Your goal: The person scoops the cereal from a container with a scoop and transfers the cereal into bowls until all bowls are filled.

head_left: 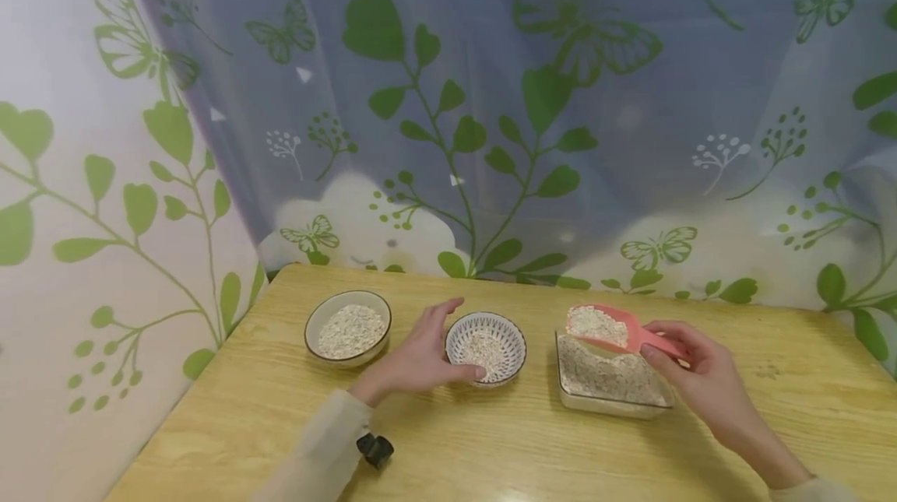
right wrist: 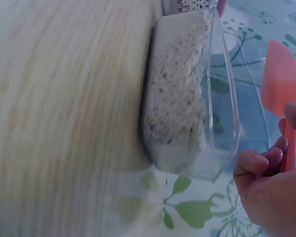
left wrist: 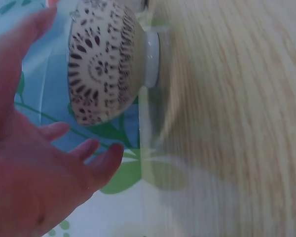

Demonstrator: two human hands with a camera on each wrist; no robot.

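Note:
In the head view my right hand [head_left: 708, 381] grips the handle of a pink scoop [head_left: 634, 331], heaped with oat flakes [head_left: 594, 326]. The scoop is held above a clear rectangular container [head_left: 617, 406] of oats, whose wall shows in the right wrist view. My left hand [head_left: 420, 354] spreads thumb and fingers beside a small patterned bowl [head_left: 520, 350] with some oats in its bottom. From the left wrist, a gap shows between the fingers and the patterned bowl [left wrist: 101, 64]; whether the thumb touches its rim I cannot tell.
Left of the left hand stands a larger cream bowl [head_left: 313, 345] with oats in it. All the vessels stand on a wooden table [head_left: 490, 447]. A leaf-patterned curtain [head_left: 490, 136] hangs behind the table's back edge. A black device [head_left: 375, 450] sits at the left wrist.

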